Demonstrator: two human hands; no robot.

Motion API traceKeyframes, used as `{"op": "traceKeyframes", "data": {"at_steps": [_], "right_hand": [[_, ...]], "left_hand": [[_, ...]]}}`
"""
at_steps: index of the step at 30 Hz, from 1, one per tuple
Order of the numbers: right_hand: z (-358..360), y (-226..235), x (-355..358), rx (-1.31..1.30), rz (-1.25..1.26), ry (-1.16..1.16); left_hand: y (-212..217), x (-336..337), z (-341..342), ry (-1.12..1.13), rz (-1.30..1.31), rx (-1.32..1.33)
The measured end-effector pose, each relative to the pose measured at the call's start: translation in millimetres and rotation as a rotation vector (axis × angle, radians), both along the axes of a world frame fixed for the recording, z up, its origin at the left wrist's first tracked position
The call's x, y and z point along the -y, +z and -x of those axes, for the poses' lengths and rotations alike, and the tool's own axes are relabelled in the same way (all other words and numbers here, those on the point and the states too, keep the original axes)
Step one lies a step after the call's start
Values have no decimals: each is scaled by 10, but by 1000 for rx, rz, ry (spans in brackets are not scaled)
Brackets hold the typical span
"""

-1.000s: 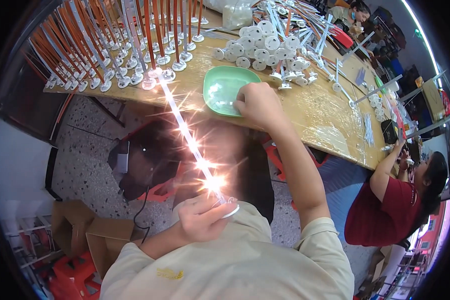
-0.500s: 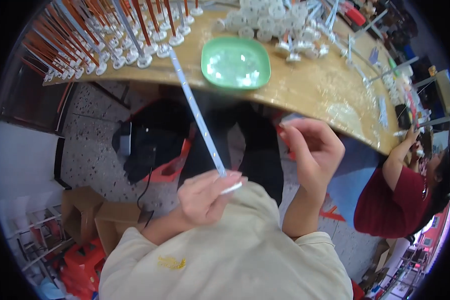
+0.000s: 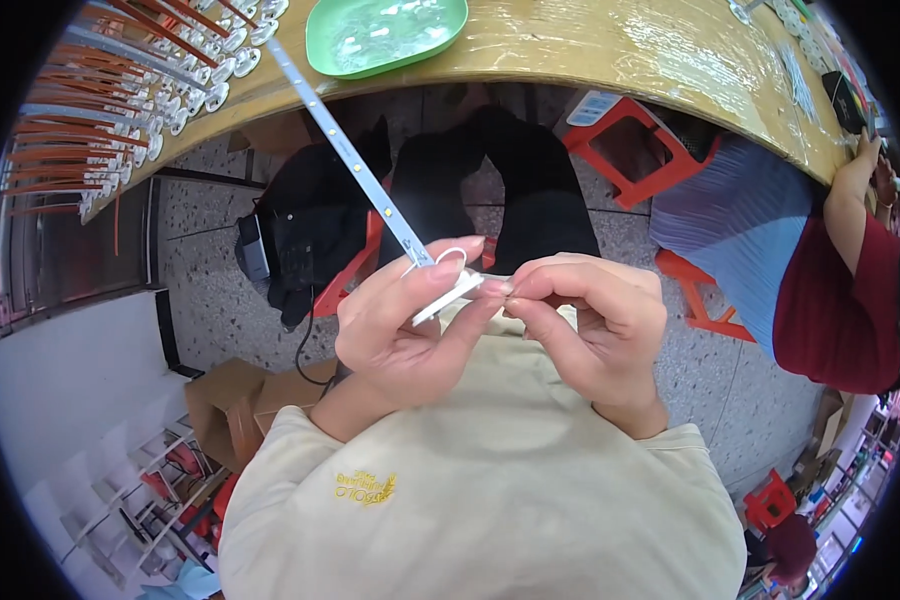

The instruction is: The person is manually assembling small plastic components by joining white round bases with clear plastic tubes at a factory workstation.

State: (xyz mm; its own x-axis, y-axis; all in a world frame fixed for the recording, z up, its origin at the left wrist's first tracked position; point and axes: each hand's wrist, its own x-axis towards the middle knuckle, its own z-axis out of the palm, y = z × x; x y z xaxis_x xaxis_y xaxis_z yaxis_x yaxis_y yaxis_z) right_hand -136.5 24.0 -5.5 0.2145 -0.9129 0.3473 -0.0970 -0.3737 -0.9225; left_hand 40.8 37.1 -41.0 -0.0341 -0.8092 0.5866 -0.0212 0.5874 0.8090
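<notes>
A slim white LED light strip point(image 3: 345, 150) with small yellowish chips slants up and away from my left hand point(image 3: 395, 330). Its near end meets a round white plastic base point(image 3: 448, 298), seen almost edge-on between my left fingers and thumb. My left hand is closed on the strip's base end. Beside it, my right hand point(image 3: 605, 325) pinches thumb and forefinger together at the left thumb tip, by the edge of the base. Whatever lies in that pinch is too small to make out. Both hands are in front of my chest.
A green tray point(image 3: 370, 72) with clear small pieces stands on the wooden table point(image 3: 590, 45). Many strips on white bases point(image 3: 160, 100) crowd the table's left. A red stool point(image 3: 625, 165) is underneath. To the right sits a person in dark red point(image 3: 840, 300). Cardboard boxes point(image 3: 225, 400) lie lower left.
My right hand has come left and down from near the table edge to meet my left hand at the base. The view has shifted, so the table sits higher in the picture.
</notes>
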Motion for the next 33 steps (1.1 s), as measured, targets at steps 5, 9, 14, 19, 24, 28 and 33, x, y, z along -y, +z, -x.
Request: {"op": "traceKeyframes", "data": {"at_steps": [5, 9, 14, 19, 24, 28, 33], "right_hand": [[-92, -127, -18, 113, 100, -85], [-176, -257, -25, 227, 127, -119], [-180, -286, 36, 224, 124, -91], [-189, -259, 32, 232, 184, -115], [-144, -201, 4, 201, 139, -166], [-128, -112, 27, 60, 260, -168], [-127, 68, 6, -224, 364, -187]], "left_hand": [[-4, -28, 117, 62, -55, -150], [-28, 15, 83, -13, -24, -50], [-30, 33, 98, -39, -73, -194], [-10, 12, 88, -38, -83, -201], [-13, 13, 45, -6, -112, -274], [74, 59, 77, 3, -145, -146], [104, 90, 103, 45, -162, -12]]}}
